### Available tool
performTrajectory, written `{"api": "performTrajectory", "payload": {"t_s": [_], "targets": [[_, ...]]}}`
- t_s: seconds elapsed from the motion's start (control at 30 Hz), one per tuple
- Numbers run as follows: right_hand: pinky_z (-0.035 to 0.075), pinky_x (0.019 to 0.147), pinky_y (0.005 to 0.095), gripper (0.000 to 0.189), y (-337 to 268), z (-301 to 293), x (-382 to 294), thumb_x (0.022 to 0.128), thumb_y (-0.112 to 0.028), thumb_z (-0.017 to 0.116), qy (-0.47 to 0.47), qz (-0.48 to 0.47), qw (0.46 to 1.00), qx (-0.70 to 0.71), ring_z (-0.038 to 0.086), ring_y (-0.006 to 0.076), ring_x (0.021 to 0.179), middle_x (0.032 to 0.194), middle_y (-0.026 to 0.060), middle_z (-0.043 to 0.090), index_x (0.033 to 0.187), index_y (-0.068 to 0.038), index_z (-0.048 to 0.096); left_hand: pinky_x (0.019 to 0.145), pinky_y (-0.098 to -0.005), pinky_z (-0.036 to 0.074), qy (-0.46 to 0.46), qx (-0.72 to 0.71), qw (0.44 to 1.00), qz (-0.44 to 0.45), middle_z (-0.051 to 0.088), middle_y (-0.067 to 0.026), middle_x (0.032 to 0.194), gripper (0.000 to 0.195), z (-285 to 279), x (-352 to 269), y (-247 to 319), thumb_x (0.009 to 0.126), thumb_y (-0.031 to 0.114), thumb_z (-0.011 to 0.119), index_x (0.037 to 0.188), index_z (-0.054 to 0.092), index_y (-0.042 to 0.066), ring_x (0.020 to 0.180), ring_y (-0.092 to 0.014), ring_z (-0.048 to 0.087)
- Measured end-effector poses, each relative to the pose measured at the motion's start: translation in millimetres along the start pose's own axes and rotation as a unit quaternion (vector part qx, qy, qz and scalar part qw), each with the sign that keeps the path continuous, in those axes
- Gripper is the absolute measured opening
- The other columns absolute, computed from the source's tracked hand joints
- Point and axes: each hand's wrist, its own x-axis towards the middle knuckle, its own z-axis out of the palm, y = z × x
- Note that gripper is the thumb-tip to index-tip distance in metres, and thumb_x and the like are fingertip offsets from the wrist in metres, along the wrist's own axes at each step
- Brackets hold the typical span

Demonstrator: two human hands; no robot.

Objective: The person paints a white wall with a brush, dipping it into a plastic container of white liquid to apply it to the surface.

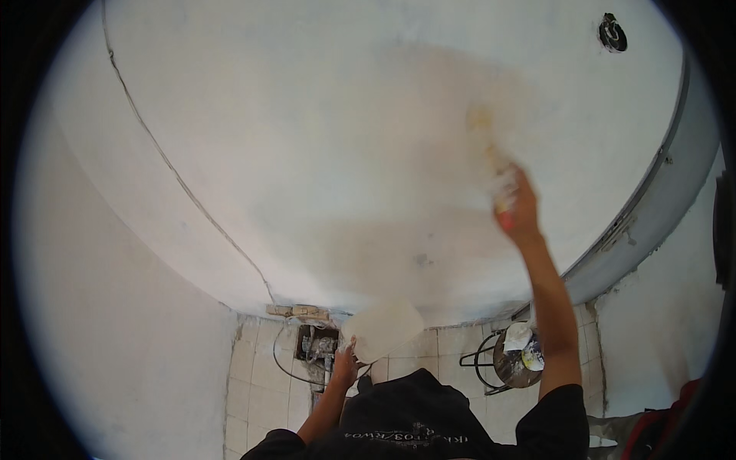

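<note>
My right hand is raised in front of a whitish wall, closed around a long-handled hand tool. Motion blurs the tool; I see a yellowish head and a red handle end, and cannot tell whether it is a brush or a scraper. Greyish, damp-looking patches spread over the wall around it. Low down, near the foot of the wall, my left hand grips the left edge of a pale, rounded rectangular plastic container or lid. What lies behind that pale piece is hidden.
A stool with black metal legs bears stained containers on the right. Pipes sit in a floor opening at left. A cable runs down the wall; a dark recess is upper right. Red fabric shows lower right.
</note>
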Motion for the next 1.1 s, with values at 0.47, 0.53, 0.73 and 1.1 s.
{"api": "performTrajectory", "payload": {"t_s": [0.47, 0.53, 0.73, 1.1], "targets": [[0.039, 0.084, 0.0322, 0.034, -30, 54, 73, 0.064, -0.003, 0.055, -0.15, -0.074, 0.981, 0.098, 0.048, 0.0281, 0.103, 0.109, 0.014, 0.052, 0.099, -0.002, 0.053, 0.086, -0.045, 0.041, -0.008, -0.157, 0.987, -0.025, 0.042, -0.0123, 0.122, 0.053, -23, -10, 16, 0.084, 0.033, 0.047, 0.124, 0.03, 0.002, 0.108, -0.028, 0.046], [0.039, 0.086, 0.0348, 0.036, -52, 17, 147, 0.062, -0.003, 0.059, -0.027, -0.116, 0.991, 0.069, 0.049, 0.0314, 0.101, 0.106, 0.0158, 0.053, 0.097, -0.001, 0.052, 0.088, -0.0429, 0.041, -0.015, -0.172, 0.985, -0.013, 0.041, -0.0117, 0.122, 0.052, -34, -12, 21, 0.085, 0.033, 0.044, 0.124, 0.03, 0.002, 0.109, -0.027, 0.045], [0.044, 0.079, 0.0349, 0.037, -76, 60, 172, 0.063, -0.009, 0.063, 0.134, -0.103, 0.985, -0.032, 0.051, 0.0308, 0.097, 0.105, 0.0149, 0.053, 0.098, -0.001, 0.054, 0.09, -0.0396, 0.039, -0.063, -0.164, 0.984, 0.039, 0.042, -0.0112, 0.122, 0.051, -75, 1, 19, 0.086, 0.032, 0.043, 0.124, 0.03, 0.002, 0.11, -0.024, 0.045], [0.047, 0.064, 0.0342, 0.019, -197, 238, -27, 0.067, -0.012, 0.057, -0.453, -0.145, 0.862, 0.175, 0.054, 0.0246, 0.085, 0.099, 0.0098, 0.054, 0.085, -0.006, 0.059, 0.084, -0.0381, 0.044, -0.049, -0.185, 0.981, -0.014, 0.049, -0.0083, 0.114, 0.046, -134, 2, 69, 0.083, 0.032, 0.05, 0.117, 0.039, 0.003, 0.101, -0.021, 0.052]]}}
